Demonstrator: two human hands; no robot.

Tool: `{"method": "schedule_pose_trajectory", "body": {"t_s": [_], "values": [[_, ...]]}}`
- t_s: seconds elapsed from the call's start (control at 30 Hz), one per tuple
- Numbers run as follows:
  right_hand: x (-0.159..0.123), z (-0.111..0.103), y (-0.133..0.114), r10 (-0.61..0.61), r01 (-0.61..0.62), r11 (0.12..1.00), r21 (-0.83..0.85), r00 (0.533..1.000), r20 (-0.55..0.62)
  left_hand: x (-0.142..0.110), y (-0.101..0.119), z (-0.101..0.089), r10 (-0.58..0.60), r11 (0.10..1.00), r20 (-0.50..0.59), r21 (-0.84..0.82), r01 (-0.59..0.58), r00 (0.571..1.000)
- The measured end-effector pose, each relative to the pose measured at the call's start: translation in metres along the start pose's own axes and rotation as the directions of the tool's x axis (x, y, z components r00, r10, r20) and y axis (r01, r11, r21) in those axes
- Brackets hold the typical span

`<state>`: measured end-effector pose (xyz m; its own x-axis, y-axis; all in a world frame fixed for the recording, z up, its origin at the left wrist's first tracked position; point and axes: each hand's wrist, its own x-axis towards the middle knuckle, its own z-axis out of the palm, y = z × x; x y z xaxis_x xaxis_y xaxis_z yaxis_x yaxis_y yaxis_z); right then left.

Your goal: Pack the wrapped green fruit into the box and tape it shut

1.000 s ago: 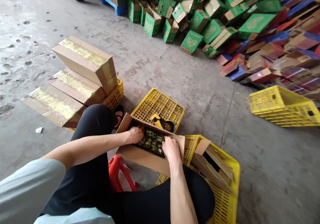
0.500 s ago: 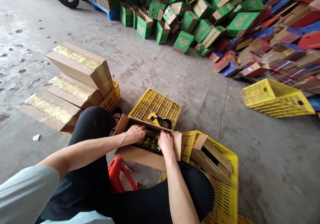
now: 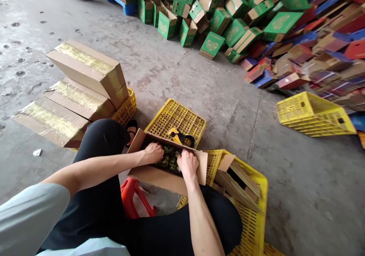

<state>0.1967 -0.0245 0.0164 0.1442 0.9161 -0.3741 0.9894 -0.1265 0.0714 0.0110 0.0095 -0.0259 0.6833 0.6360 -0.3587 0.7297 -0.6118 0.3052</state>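
An open cardboard box (image 3: 167, 181) stands between my knees with its flaps up. In it lies a dark, glossy plastic bag (image 3: 170, 161) with green-yellow pieces showing through, too small to name. My left hand (image 3: 153, 153) is closed on the bag near the box's left end, fingertips partly hidden. At the right end my right hand (image 3: 188, 163) is also closed on it, knuckles up. Just behind the box, a yellow and black tape dispenser (image 3: 182, 137) rests on an upturned yellow crate (image 3: 178, 115).
Taped cartons (image 3: 85, 69) are stacked at left. A yellow crate (image 3: 264, 195) at right holds folded cardboard (image 3: 239, 180). A red stool (image 3: 132, 199) shows below me. Green boxes (image 3: 212, 45) and red-blue boxes (image 3: 293, 81) pile up behind, near another yellow crate (image 3: 313, 113).
Both hands have shifted slightly left within the box and remain closed. The camera view has moved a little; the box and dispenser stay in place.
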Motion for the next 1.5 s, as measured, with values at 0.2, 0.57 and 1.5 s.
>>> {"method": "schedule_pose_trajectory", "body": {"t_s": [0.2,0.57,1.5], "values": [[0.008,0.016,-0.013,-0.118,0.118,0.993,0.025,0.993,0.009,-0.007,0.011,-0.006,0.045,0.999,-0.026,0.013,-0.045,0.999],[0.005,0.007,-0.016,-0.369,0.375,0.921,0.106,0.927,-0.073,-0.031,0.005,-0.003,-0.078,0.996,0.048,0.039,0.076,0.996],[0.025,0.016,-0.078,-0.371,0.376,0.926,0.015,0.919,-0.131,-0.066,0.021,-0.008,-0.185,0.97,0.116,-0.136,0.2,0.976]]}}
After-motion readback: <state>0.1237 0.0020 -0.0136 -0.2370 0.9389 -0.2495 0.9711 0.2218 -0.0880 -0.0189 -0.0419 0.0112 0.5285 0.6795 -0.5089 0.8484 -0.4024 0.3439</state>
